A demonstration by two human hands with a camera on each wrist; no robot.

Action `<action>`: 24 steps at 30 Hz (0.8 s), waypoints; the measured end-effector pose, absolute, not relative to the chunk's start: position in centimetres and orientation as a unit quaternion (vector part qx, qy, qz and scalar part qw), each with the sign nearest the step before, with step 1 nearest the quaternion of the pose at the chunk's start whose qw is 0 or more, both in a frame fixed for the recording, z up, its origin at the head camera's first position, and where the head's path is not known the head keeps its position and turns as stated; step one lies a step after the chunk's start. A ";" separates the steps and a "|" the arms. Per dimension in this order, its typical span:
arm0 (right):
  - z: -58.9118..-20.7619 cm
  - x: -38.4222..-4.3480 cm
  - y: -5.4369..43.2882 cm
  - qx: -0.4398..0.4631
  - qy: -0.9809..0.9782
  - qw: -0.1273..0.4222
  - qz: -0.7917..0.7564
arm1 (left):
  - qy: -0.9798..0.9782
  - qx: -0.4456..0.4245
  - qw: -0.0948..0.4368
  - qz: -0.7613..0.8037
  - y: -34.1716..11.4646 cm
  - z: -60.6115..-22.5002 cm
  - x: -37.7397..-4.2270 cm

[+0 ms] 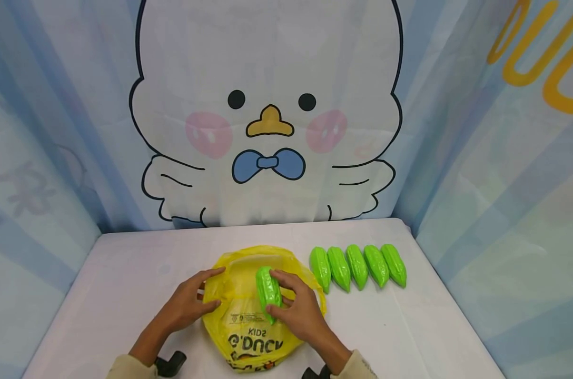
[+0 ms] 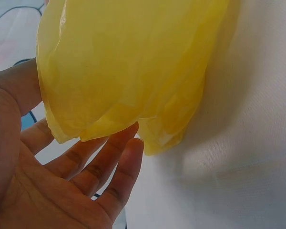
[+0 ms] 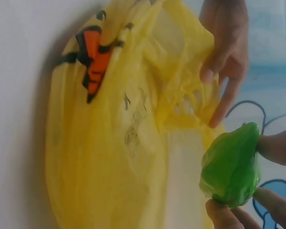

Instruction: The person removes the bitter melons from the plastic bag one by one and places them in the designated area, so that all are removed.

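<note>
My right hand (image 1: 298, 308) pinches a glossy green ridged piece with a pointed end (image 1: 267, 291), like a plastic vegetable, between thumb and fingertips. It is held over the mouth of a yellow plastic bag (image 1: 239, 273) with printed black lettering. At the left edge of the bag is my left hand (image 1: 187, 304), its thumb and index finger spread apart over the rim. The left wrist view shows relaxed left fingers (image 2: 117, 186) at the lower edge of the yellow film. In the right wrist view, the green piece (image 3: 231, 164) hangs beside the bag's opening.
Several more green pieces (image 1: 357, 267) lie side by side in a row to the right of the bag. They rest on a white-covered table (image 1: 386, 337). A curtain with a cartoon duck (image 1: 267, 63) stands behind the table's far edge, with more curtain on both sides.
</note>
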State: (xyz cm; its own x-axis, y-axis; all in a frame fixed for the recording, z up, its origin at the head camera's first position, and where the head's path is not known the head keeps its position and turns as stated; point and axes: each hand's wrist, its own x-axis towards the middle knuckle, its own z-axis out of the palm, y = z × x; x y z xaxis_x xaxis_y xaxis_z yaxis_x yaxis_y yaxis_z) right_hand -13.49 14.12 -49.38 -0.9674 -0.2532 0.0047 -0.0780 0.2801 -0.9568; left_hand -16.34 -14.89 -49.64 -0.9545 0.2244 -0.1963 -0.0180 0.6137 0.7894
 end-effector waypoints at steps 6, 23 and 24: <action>-48.6 -13.9 15.1 -0.105 0.802 0.055 -0.586 | 0.888 0.057 0.136 0.436 -14.9 -49.6 -16.2; -46.7 -14.5 17.2 -0.066 0.808 0.011 -0.586 | 0.888 0.053 0.138 0.435 -14.7 -49.6 -16.2; -46.6 -14.6 17.4 -0.065 0.808 0.009 -0.586 | 0.888 0.052 0.138 0.435 -14.7 -49.5 -16.3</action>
